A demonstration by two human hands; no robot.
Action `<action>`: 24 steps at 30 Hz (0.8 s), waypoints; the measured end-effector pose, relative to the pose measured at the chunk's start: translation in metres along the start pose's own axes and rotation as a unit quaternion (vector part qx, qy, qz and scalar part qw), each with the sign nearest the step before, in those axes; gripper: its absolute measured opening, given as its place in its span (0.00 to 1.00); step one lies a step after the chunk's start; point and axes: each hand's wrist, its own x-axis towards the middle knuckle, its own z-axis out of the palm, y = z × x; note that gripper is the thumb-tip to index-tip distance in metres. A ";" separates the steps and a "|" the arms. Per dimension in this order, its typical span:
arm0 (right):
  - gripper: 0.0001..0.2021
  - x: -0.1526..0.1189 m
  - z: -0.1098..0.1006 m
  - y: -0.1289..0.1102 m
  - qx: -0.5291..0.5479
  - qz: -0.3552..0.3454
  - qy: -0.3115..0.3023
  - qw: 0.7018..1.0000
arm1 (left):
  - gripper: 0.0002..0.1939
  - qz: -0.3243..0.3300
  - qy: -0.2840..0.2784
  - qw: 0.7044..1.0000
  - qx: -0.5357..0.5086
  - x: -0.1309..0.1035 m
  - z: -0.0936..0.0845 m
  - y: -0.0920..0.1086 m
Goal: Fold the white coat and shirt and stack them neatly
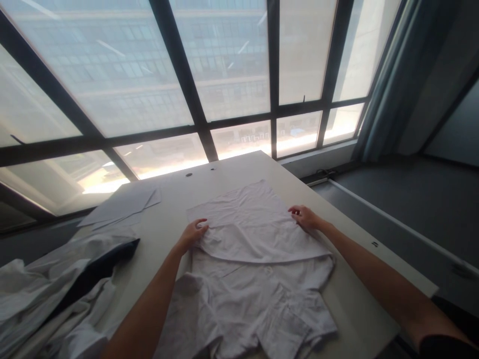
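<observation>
A white short-sleeved shirt [258,239] lies on the white table in front of me. It looks folded crosswise, with a curved hem running over the layer beneath. Its collar and sleeve parts lie crumpled at the near end. At the shirt's left edge, my left hand [192,234] pinches the cloth between thumb and fingers. My right hand [305,218] is at the opposite edge, its fingers curled onto the fabric. Both hands are roughly level with the fold.
White sheets of paper [121,203] lie at the table's far left. Nearer, a heap of white clothes [41,294] includes a dark navy piece [97,271]. The table [239,162] reaches the windows. A curtain [389,85] hangs at the right above dark floor.
</observation>
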 end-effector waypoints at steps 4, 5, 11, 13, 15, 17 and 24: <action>0.10 0.011 -0.007 0.014 -0.020 -0.019 -0.036 0.999 | 0.34 0.012 0.019 1.000 0.021 -0.003 0.003 -0.001; 0.11 0.013 -0.009 0.016 -0.022 -0.022 -0.033 0.999 | 0.34 0.015 0.021 0.999 0.023 -0.003 0.003 -0.001; 0.13 0.016 -0.011 0.021 -0.072 -0.014 0.030 0.997 | 0.36 0.039 0.011 0.998 0.037 0.002 -0.004 -0.002; 0.13 0.003 -0.011 0.022 -0.076 -0.007 0.073 0.994 | 0.34 0.041 0.008 0.998 0.053 0.007 -0.009 -0.004; 0.13 -0.020 -0.011 0.023 -0.063 0.003 0.123 0.990 | 0.31 0.040 -0.009 0.997 0.072 0.012 -0.014 -0.004; 0.12 -0.049 -0.011 0.022 -0.041 0.007 0.151 0.988 | 0.28 0.043 -0.031 0.995 0.083 0.017 -0.017 -0.003; 0.16 -0.137 -0.001 0.010 -0.057 -0.012 0.135 0.989 | 0.29 0.104 0.021 0.992 0.065 0.022 -0.024 0.015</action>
